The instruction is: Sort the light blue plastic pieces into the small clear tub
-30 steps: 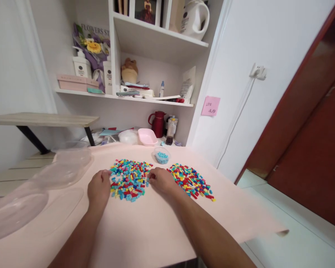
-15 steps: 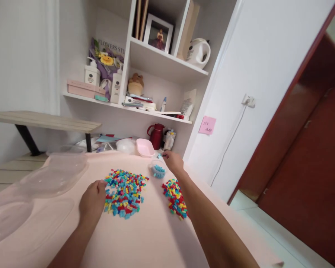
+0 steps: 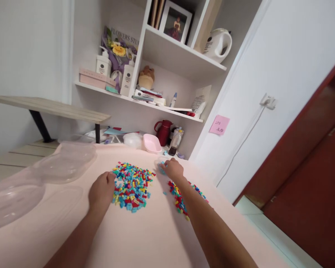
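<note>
My left hand (image 3: 102,190) rests curled at the left edge of a large pile of small coloured building bricks (image 3: 132,186). Its fingers are bent inward, and whatever they may hold is hidden. Over a small clear bowl (image 3: 158,160) is my right hand (image 3: 173,169), fingers closed and pointing down at the light-blue bricks (image 3: 163,167) inside. I cannot make out what is between those fingertips. Beneath my right forearm lies a second mixed pile of bricks (image 3: 179,197), partly covered by the arm. One loose blue brick (image 3: 164,192) sits between the two piles.
Clear plastic containers (image 3: 64,163) stand along the table's left side. At the back are a pink basin (image 3: 152,143), a dark red jug (image 3: 163,133) and bottles (image 3: 175,142). White shelves (image 3: 167,108) hang above, and a wooden stand (image 3: 50,108) is at the left.
My right hand has come back from a spot beyond the bowl to the bowl itself. A loose blue brick now shows between the piles. The view has shifted, and my left hand stays beside its pile.
</note>
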Tool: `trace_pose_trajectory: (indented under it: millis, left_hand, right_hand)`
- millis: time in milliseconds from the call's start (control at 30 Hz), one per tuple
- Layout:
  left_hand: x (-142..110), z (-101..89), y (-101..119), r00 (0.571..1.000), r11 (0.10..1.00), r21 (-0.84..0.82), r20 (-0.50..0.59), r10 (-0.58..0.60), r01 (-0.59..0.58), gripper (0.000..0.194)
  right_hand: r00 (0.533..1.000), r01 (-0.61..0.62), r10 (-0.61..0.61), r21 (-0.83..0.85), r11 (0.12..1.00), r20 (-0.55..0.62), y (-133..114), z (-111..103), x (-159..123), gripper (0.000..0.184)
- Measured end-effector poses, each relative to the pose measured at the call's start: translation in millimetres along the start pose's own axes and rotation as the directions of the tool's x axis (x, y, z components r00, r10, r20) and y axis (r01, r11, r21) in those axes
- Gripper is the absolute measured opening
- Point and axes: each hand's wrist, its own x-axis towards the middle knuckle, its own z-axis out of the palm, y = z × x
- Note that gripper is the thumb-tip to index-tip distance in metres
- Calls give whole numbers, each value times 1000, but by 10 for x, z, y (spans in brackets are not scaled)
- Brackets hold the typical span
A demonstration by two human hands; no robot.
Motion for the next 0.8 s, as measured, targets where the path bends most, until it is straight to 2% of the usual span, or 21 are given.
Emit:
trace_pose_trajectory:
  millis: [133,400,467,567,667,800]
  left_hand:
    - [-8,-3,6,1000,1000,2,-7,8,-8,36]
    - [-7,18,-3,1000,1000,-11,-2,-7,7,37]
    - [-8,22,-6,1000,1000,-28,-9,-12,12,36]
    - [-11,22,-8,1000,999,-48,-13,-12,11,36]
    - [-9,24,-13,1000,999,-41,0,-21,21,36]
    - [8,47,-34,1000,999,-31,-9,-4,4,36]
  right_hand:
    - [997,82,-83,-93,992,0,-39,55,-54,24]
    - [968,232,-226,-45,972,110,4,-142,-323,17]
    - [957,269,-268,9,963,106,41,-201,-404,20]
    - [948,309,-316,119,944,42,115,-297,-565,37]
    - [962,267,-271,95,959,31,189,-369,-773,25]
    - [979,177,-163,-108,978,123,240,-333,-980,24]
